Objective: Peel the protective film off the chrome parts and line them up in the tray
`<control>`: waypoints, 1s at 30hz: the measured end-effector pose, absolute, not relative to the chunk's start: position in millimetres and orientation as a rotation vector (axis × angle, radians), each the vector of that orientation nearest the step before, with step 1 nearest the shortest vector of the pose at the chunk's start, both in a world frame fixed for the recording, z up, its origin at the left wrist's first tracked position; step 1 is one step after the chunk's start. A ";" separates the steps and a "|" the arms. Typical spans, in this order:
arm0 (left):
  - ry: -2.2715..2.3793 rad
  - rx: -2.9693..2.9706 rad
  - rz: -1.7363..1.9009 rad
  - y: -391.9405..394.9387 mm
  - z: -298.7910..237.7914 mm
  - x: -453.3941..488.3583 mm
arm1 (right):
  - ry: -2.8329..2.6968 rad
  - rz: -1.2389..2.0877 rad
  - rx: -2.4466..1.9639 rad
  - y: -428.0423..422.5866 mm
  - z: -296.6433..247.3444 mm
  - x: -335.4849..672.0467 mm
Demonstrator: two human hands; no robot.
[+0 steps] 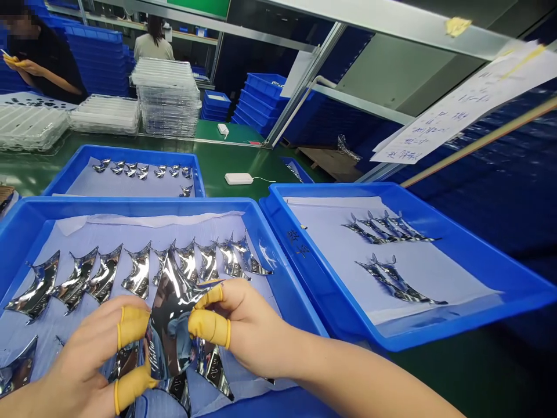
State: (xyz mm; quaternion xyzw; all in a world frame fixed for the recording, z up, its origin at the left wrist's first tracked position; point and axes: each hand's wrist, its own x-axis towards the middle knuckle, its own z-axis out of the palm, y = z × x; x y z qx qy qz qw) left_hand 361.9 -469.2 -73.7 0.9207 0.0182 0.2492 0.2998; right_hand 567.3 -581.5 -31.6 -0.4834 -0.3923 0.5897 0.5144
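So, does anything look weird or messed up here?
Nothing looks spilled. One little shiny part in the back blue tray sits alone, closer to us than the row of other parts, so it looks a bit left out.

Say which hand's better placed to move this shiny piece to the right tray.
Right, probably: your right hand pinches the shiny piece on the side nearer the right tray, while your left hand holds its far side.

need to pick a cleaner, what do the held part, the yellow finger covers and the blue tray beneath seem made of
Held part: mirror finish with clear reflections; chromed plastic or polished metal, can't tell which.
Finger covers: probably latex or similar rubber, judging by the snug fit and rolled rims.
Tray: likely moulded plastic, smooth and evenly blue.
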 end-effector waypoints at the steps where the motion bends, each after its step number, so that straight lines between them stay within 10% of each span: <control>1: 0.022 2.427 0.663 -469.1 -71.1 363.6 | -0.909 1.437 -1.156 -581.3 -32.0 567.3; 30: 0.049 2.194 0.659 -476.2 -59.6 365.6 | -0.556 1.603 -1.009 -567.5 -40.0 564.1</control>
